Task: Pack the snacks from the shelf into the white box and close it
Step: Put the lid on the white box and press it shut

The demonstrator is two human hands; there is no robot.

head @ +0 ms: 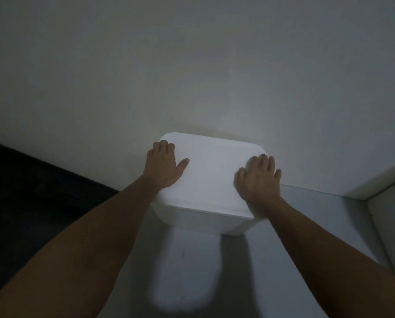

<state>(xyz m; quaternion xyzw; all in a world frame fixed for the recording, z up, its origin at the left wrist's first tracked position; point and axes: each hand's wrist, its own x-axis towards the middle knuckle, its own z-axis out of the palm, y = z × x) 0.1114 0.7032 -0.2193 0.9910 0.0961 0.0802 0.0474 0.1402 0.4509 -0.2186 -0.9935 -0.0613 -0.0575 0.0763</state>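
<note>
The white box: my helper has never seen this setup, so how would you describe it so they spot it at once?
Look along the shiny grey metal surface to where it meets the pale wall. The white box sits there against the wall, lid on. It is the only rounded-cornered container, with the left hand and right hand pressed flat on top.

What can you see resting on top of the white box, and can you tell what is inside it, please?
On the white box sits its lid, with the left hand and right hand lying flat on it. The lid covers the inside, so no contents show.
</note>
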